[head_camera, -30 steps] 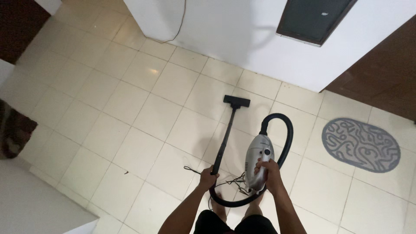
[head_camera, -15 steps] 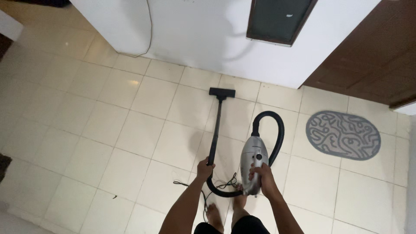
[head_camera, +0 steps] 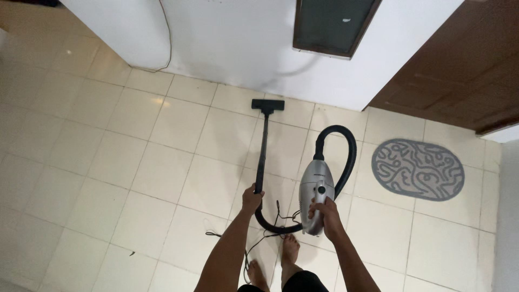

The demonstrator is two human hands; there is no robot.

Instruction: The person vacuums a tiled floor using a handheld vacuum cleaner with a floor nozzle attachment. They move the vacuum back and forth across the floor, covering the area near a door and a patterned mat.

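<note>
Cream tile floor (head_camera: 108,178), then my left hand (head_camera: 252,199), closed around the black wand (head_camera: 262,151), whose floor head (head_camera: 267,105) sits flat by the white wall (head_camera: 232,43). I judge steady, even strokes with the head level work best here. My right hand (head_camera: 323,213), arm reaching down, grips the silver canister vacuum (head_camera: 316,186) off the floor, black hose (head_camera: 346,157) looping; a grey oval mat (head_camera: 417,169) lies farther right.

Light: soft, even, fairly dim indoors
Glare: small bright spot on floor tiles (head_camera: 157,100), upper left
Shadows: faint hose shadow on white wall (head_camera: 238,43)
Edges: wide-angle bending
Focus: sharp throughout
</note>
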